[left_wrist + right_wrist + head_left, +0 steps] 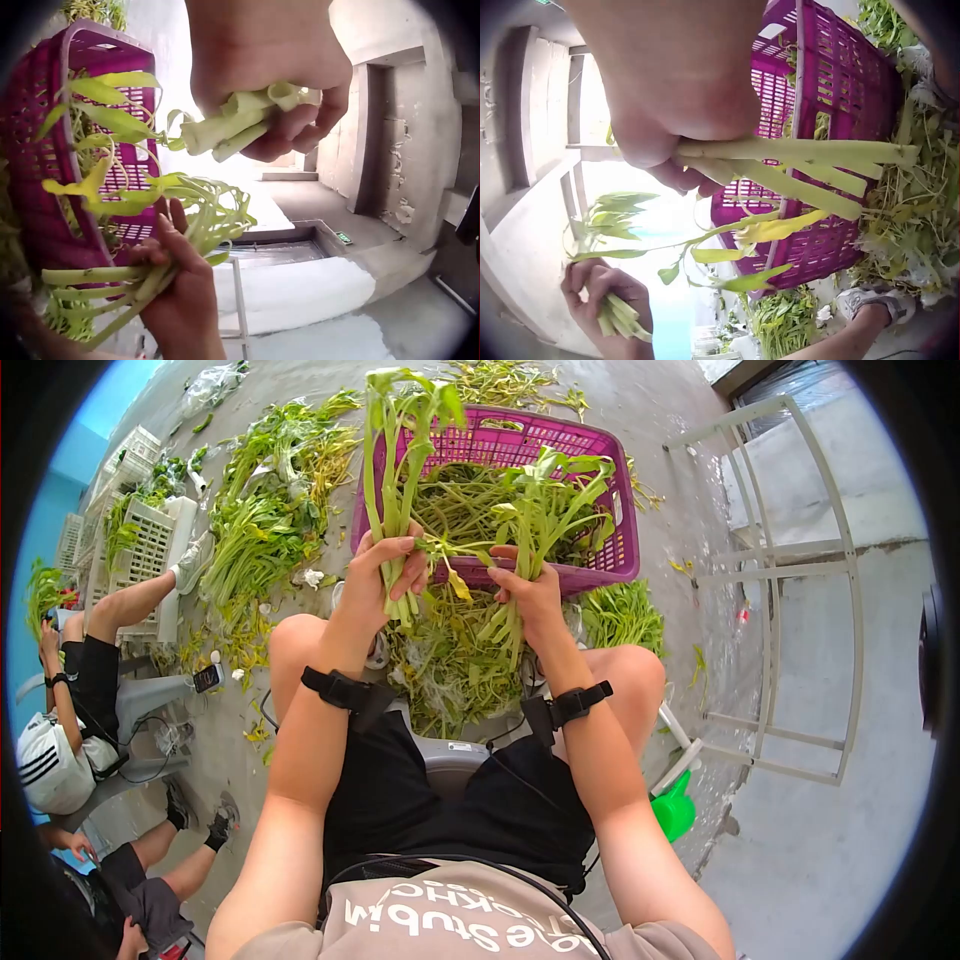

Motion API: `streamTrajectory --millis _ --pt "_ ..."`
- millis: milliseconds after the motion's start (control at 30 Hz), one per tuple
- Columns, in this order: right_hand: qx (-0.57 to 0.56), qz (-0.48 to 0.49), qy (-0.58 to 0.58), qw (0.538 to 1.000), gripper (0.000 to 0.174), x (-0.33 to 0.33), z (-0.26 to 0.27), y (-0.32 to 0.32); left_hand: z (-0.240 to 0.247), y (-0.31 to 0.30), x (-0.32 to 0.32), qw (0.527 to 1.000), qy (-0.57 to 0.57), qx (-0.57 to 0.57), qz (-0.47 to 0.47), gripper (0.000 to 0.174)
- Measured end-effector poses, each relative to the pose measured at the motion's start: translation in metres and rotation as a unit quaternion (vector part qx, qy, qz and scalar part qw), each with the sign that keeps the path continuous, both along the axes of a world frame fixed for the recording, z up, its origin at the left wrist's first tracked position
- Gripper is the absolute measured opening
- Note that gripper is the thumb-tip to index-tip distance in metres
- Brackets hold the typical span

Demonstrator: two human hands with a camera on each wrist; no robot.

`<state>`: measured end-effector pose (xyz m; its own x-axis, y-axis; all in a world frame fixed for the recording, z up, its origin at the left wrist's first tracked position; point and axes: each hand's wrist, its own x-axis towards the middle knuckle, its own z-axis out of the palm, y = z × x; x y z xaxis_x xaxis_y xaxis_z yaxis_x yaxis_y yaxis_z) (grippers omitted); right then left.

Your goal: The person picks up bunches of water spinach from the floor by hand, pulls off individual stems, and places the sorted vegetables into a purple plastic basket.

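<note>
My left hand (382, 572) grips an upright bunch of water spinach (385, 470), leaves up, with hollow cut stem ends (225, 129) poking out below the fingers. Just to its right, my right hand (530, 592) holds a second bunch (555, 510), its pale stem ends (832, 154) also pointing down toward me. Between the hands, a thin leafy shoot with a yellow leaf (458, 585) stretches across; its end at my right fingers is partly hidden. Both bunches are raised in front of the purple basket (625, 550).
Loose stems fill the basket's inside. A heap of trimmed leaves (450, 670) lies between my feet, and more greens (270, 510) are spread on the floor at left. Two seated people (60, 755) are at far left. A metal frame (770, 570) stands at right.
</note>
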<state>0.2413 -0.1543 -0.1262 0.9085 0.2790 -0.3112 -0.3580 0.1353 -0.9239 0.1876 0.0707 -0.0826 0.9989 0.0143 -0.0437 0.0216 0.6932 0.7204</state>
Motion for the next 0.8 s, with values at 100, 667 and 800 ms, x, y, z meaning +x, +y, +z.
streamTrajectory --millis 100,667,800 --pt "-0.025 0.026 -0.043 0.998 0.036 -0.002 -0.003 0.007 0.012 0.001 -0.001 0.998 -0.032 -0.034 -0.045 0.019" --pt "0.103 0.108 -0.06 0.987 0.035 -0.011 -0.009 0.047 0.103 -0.031 0.001 0.915 -0.228 -0.221 -0.249 0.017" --pt "0.142 0.155 -0.014 0.978 0.031 -0.011 -0.007 0.042 0.125 -0.022 -0.002 0.921 -0.228 -0.217 -0.227 0.016"
